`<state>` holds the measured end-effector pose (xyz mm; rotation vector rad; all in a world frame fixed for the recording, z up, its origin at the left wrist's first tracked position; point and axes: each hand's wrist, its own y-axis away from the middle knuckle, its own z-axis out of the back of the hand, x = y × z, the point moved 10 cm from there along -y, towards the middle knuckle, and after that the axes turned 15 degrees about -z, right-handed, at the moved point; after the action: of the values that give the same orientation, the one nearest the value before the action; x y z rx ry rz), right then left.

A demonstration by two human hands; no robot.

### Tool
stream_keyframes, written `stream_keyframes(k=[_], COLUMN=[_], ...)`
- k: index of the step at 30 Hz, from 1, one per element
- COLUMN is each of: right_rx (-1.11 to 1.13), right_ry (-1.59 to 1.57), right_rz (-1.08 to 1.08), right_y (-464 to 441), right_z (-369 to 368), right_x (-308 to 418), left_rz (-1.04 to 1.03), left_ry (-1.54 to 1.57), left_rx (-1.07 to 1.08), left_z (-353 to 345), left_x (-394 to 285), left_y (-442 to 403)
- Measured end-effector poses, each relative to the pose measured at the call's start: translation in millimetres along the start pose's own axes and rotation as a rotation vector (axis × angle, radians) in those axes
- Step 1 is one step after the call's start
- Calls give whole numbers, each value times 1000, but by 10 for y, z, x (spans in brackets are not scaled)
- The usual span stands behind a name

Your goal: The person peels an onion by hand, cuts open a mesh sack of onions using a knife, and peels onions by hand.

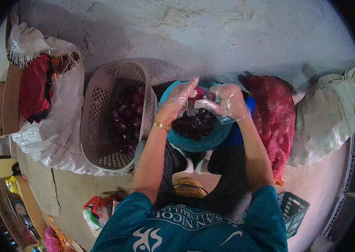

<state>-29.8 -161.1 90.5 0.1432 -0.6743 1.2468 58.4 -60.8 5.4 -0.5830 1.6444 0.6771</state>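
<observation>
A big white sack stands at left, something red in its mouth. Beside it, a basket holds red onions heaped along one side. A bulging red mesh sack sits at right. Between the person's feet, a teal basin contains dark, reddish pieces. Above it, gloved left-hand fingers close round an onion; the gloved right-hand fingers curve, partly apart, their hold unclear.

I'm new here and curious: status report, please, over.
Left grip and right grip, clear-gloved, over teal basin. Purple bulb between them. Nothing visibly blocking; basket sits alongside.
</observation>
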Motion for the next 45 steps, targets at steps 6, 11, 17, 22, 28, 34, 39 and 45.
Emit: stream_keyframes(k=[6, 11, 17, 22, 28, 34, 39, 45], right_rx=[83, 45, 106, 56, -58, -128, 35, 32], right_ry=[17, 76, 172, 143, 64, 37, 154, 113], right_rz=[65, 54, -172, -215, -122, -84, -193, -225], right_y=[24, 39, -32, -35, -30, -26, -56, -62], right_z=[-88, -207, -152, -36, 31, 4, -151, -103], right_x=[17, -218, -243, -186, -192, -226, -350, -337], left_rz=[69, 41, -73, -48, -17, -44, -86, -99], left_ry=[186, 559, 630, 593, 544, 539, 607, 574], left_rx=[-118, -295, -240, -198, -211, -282, -319, -340], left_z=[92, 276, 275, 245, 211, 299, 387, 413], left_x=[197, 255, 191, 204, 264, 201, 143, 150], left_y=[-76, -125, -247, -189, -197, -191, -197, -201])
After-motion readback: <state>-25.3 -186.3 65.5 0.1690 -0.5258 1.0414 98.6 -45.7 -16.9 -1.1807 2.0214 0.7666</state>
